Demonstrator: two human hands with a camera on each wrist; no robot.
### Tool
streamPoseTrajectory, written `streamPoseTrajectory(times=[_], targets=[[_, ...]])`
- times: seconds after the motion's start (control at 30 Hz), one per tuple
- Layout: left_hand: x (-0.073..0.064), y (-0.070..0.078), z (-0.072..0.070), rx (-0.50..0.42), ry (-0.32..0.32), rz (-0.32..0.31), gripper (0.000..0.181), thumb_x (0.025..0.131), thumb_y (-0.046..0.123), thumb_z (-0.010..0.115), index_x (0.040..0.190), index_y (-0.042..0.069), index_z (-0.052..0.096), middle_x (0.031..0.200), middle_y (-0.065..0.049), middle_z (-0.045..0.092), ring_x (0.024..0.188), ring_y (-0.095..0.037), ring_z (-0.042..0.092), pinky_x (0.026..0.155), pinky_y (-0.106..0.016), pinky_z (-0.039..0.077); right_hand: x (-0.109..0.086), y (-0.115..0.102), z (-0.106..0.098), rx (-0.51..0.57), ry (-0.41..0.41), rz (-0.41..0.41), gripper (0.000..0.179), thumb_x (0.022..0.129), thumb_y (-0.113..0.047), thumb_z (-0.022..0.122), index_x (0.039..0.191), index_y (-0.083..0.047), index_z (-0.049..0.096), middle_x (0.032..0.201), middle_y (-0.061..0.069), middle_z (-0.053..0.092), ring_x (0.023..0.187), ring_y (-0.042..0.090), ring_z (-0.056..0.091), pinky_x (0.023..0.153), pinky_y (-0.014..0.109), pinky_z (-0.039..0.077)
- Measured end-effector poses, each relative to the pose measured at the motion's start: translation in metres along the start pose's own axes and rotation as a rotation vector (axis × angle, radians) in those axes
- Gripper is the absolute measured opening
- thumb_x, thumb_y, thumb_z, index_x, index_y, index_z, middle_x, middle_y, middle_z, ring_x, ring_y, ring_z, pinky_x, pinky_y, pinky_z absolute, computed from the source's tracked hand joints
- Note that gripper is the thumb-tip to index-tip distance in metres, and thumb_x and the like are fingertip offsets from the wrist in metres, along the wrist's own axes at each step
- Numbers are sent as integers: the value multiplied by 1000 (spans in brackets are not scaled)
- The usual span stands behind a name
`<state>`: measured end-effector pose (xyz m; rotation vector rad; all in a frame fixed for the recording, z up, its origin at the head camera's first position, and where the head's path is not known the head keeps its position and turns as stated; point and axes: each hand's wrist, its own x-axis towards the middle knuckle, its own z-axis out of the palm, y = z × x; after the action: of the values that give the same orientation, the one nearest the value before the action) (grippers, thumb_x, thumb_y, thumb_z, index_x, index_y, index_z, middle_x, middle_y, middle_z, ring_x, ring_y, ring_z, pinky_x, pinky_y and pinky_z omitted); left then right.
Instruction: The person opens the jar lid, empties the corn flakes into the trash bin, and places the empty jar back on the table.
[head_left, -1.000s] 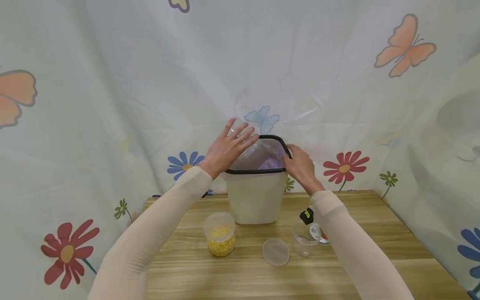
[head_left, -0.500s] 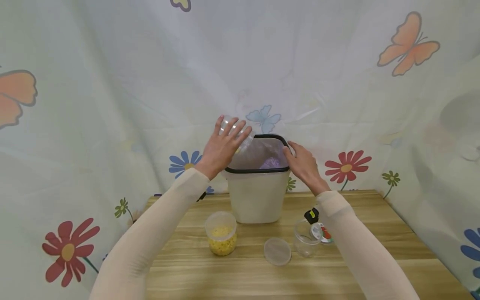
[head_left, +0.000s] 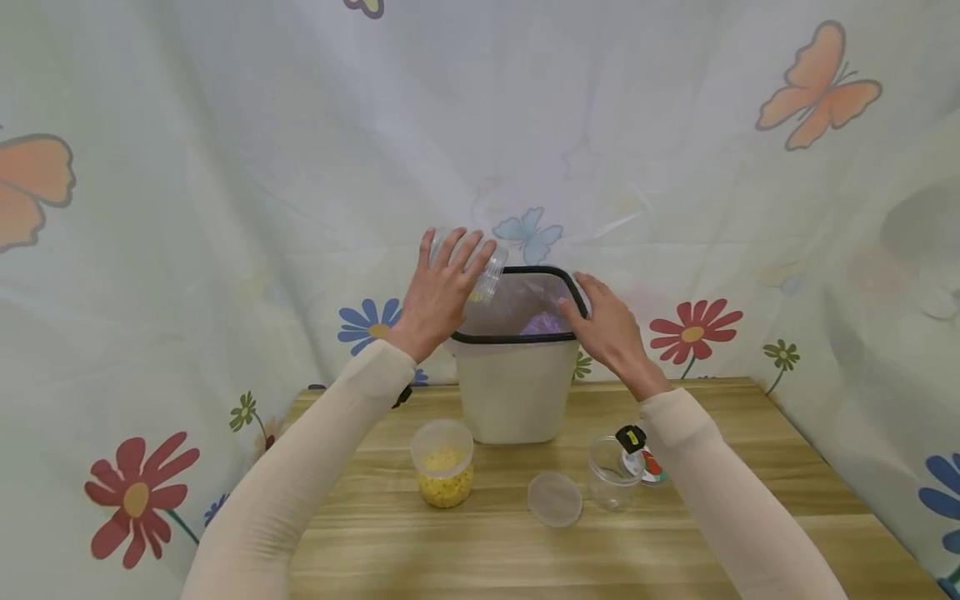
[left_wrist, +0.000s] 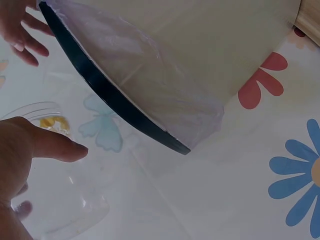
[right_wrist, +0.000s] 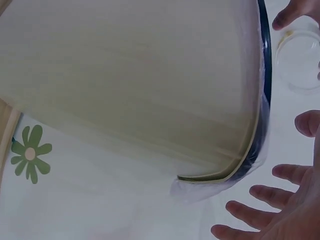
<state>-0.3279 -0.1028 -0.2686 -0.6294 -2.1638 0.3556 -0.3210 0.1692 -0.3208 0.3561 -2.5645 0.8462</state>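
Observation:
My left hand [head_left: 435, 304] holds a clear plastic jar [head_left: 491, 275], tilted with its mouth toward the bin, at the left side of the bin's opening. In the left wrist view, a few yellow bits [left_wrist: 54, 123] cling near the jar's mouth. The cream waste bin [head_left: 513, 396] stands upright, with a black rim [head_left: 517, 338] and a thin liner; something purple [head_left: 542, 325] shows inside. At the right side of the rim is my right hand [head_left: 611, 329], its fingers spread and apart from the bin in the right wrist view.
On the wooden table [head_left: 487, 558] stands an uncapped tub of yellow bits [head_left: 445, 487], left of a round translucent lid [head_left: 555, 500]. A second clear jar [head_left: 609, 487] is further right, beside a printed round lid-like piece [head_left: 654, 468]. A patterned curtain [head_left: 300, 208] hangs behind.
My left hand has shifted left with the jar, whose mouth now shows more. My right hand has let go of the rim and spread its fingers.

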Motion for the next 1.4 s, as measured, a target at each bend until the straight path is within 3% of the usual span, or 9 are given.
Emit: streamPoseTrajectory(times=[0.2,0.5,0.8,1.03,1.27,1.4], targets=[[-3,1,-2,-26,-14,-47,98,73,19,81,154,19,25,157,-7,34,146,-31,28,121,-58,17,-8,-9,-3,-32,40,-114,69,96,-52,50,154,-19,33,160,10,33,142,41,36,110,62,35],[-9,3,-6,-96,1,-116,85,78,3,66,153,17,29,155,-8,36,145,-31,29,120,-59,18,-21,-19,-9,-107,48,-239,74,92,-45,60,155,-20,31,160,13,31,146,40,29,116,61,25],[-19,9,-8,-174,57,-174,78,79,1,62,150,15,31,151,-9,40,142,-31,32,119,-58,22,-39,-24,-13,-169,14,-279,78,90,-56,57,156,-26,27,164,8,23,150,38,19,116,68,15],[-29,18,-20,-252,80,-202,87,75,8,73,150,14,30,151,-9,41,141,-31,33,119,-57,23,-50,-28,-15,-190,41,-320,78,88,-51,63,154,-23,33,164,7,23,150,39,20,115,70,15],[-38,28,-26,-289,118,-223,85,75,10,74,149,13,33,149,-9,43,139,-30,36,116,-57,27,-63,-34,-17,-179,54,-349,79,87,-53,62,154,-22,34,164,7,23,150,39,20,115,71,13],[-44,33,-28,-311,123,-229,91,74,18,80,150,13,30,149,-9,42,139,-30,36,116,-57,28,-70,-36,-19,-178,69,-366,79,86,-52,63,154,-23,33,164,5,23,150,38,20,114,71,14]])
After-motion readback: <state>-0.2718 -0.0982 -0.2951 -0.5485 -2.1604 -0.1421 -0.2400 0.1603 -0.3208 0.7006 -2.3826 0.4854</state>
